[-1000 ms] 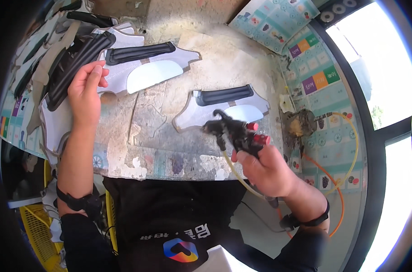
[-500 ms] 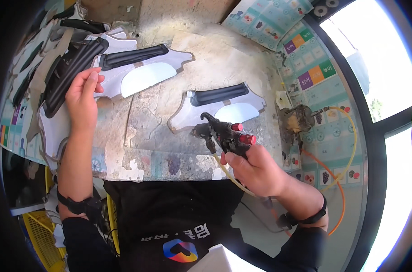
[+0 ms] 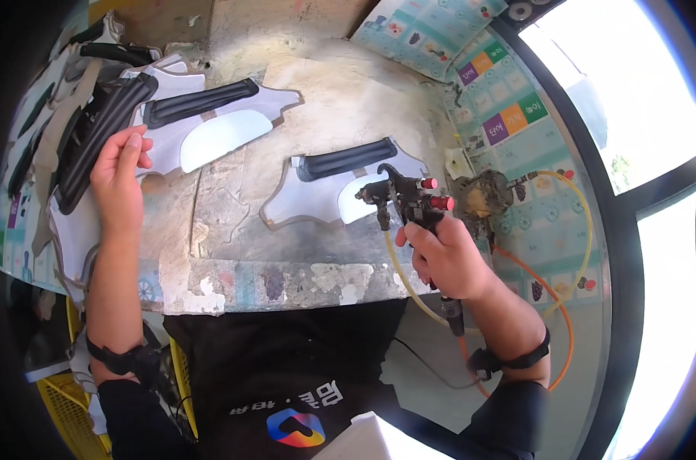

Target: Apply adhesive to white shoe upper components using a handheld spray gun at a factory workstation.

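Note:
My right hand (image 3: 451,257) is wrapped round the grip of a dark spray gun (image 3: 409,195) with red knobs; its nozzle points left, over the table. Just behind and left of the gun lies a flat pale piece (image 3: 294,195), like a shoe upper, with a black padded strip and a white half-moon patch. A similar piece (image 3: 279,101) lies farther left. My left hand (image 3: 122,165) is at that piece's left end, fingers bent together. Whether they pinch its edge is hidden.
More such pieces (image 3: 106,142) are heaped along the left side. A stained worktable (image 3: 233,230) spreads beneath. Yellow and orange hoses (image 3: 566,330) loop at the right, by a glue-crusted fitting (image 3: 486,192). A patterned sheet (image 3: 509,123) lines the wall; a yellow basket (image 3: 72,414) stands below left.
The spray gun has risen and moved right in my right hand, its nozzle now over the near piece's right part. The view has shifted slightly; my left hand stays beside the left piece.

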Motion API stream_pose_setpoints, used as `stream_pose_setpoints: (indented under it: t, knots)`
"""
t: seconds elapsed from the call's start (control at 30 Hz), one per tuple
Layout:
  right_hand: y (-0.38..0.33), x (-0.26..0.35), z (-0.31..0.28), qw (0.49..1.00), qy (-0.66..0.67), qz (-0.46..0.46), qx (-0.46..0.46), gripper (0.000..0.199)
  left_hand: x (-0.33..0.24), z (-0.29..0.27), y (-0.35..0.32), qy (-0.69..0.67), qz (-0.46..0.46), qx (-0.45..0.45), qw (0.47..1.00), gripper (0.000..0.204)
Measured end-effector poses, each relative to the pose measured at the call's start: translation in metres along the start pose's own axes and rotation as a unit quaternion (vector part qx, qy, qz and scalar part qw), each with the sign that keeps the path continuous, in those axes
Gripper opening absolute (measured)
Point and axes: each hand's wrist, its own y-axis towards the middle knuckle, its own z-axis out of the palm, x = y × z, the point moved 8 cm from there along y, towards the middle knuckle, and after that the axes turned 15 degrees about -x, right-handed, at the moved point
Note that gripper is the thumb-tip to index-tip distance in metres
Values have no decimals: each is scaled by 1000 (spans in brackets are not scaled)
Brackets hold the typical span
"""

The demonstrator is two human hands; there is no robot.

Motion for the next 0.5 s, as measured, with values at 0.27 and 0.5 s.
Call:
stream_pose_setpoints:
  t: [0.27,0.5]
  knots:
    - [17,-15,-28,998,17,19,-54,27,6,-1,1,12,-8,3,1000,24]
    - [36,-31,-52,993,-7,46,-112,28,12,-3,4,18,-6,2,1000,24]
